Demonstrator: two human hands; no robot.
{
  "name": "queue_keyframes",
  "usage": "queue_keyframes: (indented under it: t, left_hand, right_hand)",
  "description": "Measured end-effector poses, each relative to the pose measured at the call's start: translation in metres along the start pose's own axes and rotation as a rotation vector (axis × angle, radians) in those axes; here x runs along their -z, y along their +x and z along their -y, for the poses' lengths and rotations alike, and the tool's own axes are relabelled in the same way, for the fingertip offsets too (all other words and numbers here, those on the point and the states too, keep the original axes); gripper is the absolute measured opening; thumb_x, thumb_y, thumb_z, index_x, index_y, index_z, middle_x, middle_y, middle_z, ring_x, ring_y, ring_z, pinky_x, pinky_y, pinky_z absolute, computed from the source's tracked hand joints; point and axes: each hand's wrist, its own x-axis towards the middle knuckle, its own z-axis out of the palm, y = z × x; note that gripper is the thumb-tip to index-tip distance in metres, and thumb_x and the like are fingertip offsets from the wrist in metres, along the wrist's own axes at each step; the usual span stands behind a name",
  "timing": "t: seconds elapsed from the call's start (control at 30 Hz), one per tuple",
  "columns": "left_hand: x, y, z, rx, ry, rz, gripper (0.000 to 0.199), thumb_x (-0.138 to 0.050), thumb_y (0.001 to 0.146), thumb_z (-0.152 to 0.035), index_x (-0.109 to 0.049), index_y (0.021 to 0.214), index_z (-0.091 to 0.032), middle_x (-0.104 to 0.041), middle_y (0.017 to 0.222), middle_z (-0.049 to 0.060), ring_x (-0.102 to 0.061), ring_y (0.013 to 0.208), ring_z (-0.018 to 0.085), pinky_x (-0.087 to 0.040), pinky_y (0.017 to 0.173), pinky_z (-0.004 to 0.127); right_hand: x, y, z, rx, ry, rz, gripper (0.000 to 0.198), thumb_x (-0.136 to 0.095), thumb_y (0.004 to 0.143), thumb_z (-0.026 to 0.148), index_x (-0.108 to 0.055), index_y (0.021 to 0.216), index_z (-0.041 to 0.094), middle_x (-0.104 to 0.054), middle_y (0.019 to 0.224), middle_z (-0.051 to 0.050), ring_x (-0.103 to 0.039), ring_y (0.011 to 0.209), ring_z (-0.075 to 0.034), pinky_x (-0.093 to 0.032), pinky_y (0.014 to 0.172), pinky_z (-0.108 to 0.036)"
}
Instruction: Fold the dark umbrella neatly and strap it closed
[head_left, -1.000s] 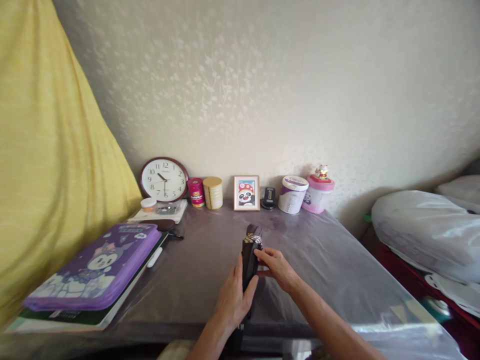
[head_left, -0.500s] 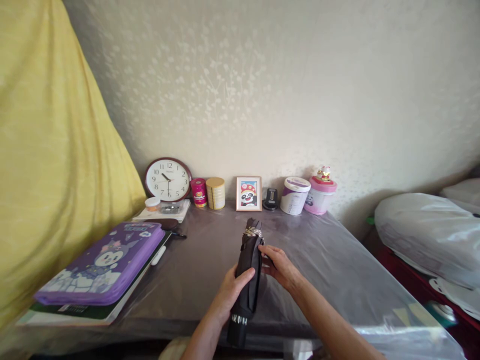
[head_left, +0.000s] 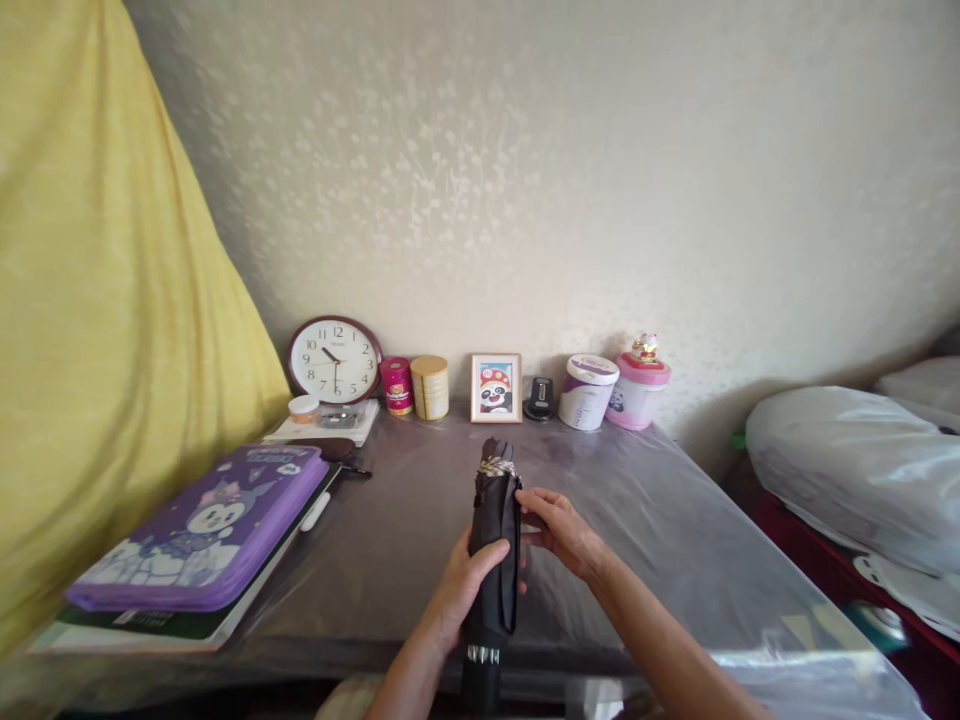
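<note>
A folded black umbrella (head_left: 491,590) is held up above the near part of the table, its patterned cord end pointing away from me and its handle towards me. My left hand (head_left: 469,580) wraps around its middle, thumb lying on top. On the right side, my right hand (head_left: 559,525) pinches a fold of the umbrella's cloth between thumb and fingers near the far end. A row of metal rib tips shows just above the handle. Some of my left fingers are hidden behind the umbrella.
The table (head_left: 630,530) has a plastic cover. A purple zip case (head_left: 202,530) lies on books at left. Along the wall stand a clock (head_left: 335,360), cans (head_left: 430,387), a picture frame (head_left: 496,388) and tubs (head_left: 590,392). A yellow curtain (head_left: 112,300) hangs at left; bags (head_left: 855,470) sit right.
The umbrella has turned slightly more upright, its handle end shifting a little down and right. Both hands keep their hold, and the camera view has shifted slightly.
</note>
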Motion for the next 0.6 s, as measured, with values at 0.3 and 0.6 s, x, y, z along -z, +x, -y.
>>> queue_keyframes:
  t: [0.3, 0.6]
  left_hand:
    - [0.007, -0.003, -0.009, 0.08, -0.074, -0.098, 0.05, -0.058, 0.073, -0.053, -0.051, 0.107, -0.016, -0.059, 0.055, 0.0, -0.059, 0.043, 0.015, -0.046, 0.041, 0.023]
    - [0.0, -0.005, -0.011, 0.073, -0.189, -0.051, 0.036, -0.064, 0.071, -0.04, -0.053, 0.095, -0.016, -0.063, 0.068, 0.002, -0.066, 0.063, 0.02, -0.053, 0.053, 0.028]
  right_hand:
    - [0.018, 0.003, 0.009, 0.199, -0.41, -0.168, 0.036, -0.064, 0.066, 0.051, -0.059, 0.065, 0.015, -0.06, 0.059, 0.0, -0.058, 0.062, -0.014, -0.049, 0.061, -0.028]
    - [0.009, 0.001, 0.012, 0.32, -0.25, -0.187, 0.027, -0.069, 0.065, 0.04, -0.055, 0.061, 0.017, -0.065, 0.074, -0.001, -0.051, 0.051, -0.008, -0.043, 0.055, -0.023]
